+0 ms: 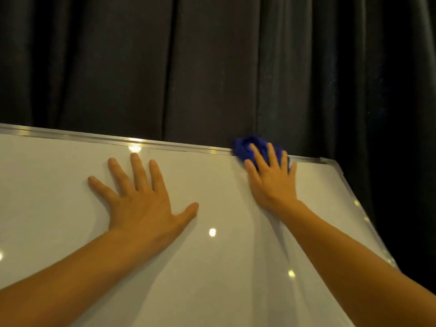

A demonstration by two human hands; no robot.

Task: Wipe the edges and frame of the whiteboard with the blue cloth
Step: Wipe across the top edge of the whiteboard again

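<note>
Two bare hands work on the glossy white whiteboard with its thin silver metal frame point(70, 137), and we read them from the left. Our left hand point(144, 199) lies flat on the white surface with fingers and thumb splayed wide, holding nothing; we judge it is there to brace the board so that it does not rock or swing under the pressure of wiping. Small round reflections of ceiling lights dot the surface near it, and one sits right on the top rail. Further right, our right hand point(271, 180) presses the crumpled blue cloth point(247, 146) against the top rail of the frame, its fingers fanned over the cloth and pinning it rather than pinching it, so the wad covers both the metal strip and the strip of board just below it. That flat, open pressure seems suited to sliding the cloth along the rail. The cloth sits near the upper right corner of the frame point(330, 162) but not at it, with a short stretch of rail between. Beyond that corner the right side rail runs down and away. Behind the board hangs a dark pleated curtain point(212, 67), close to the top rail where the cloth works
</note>
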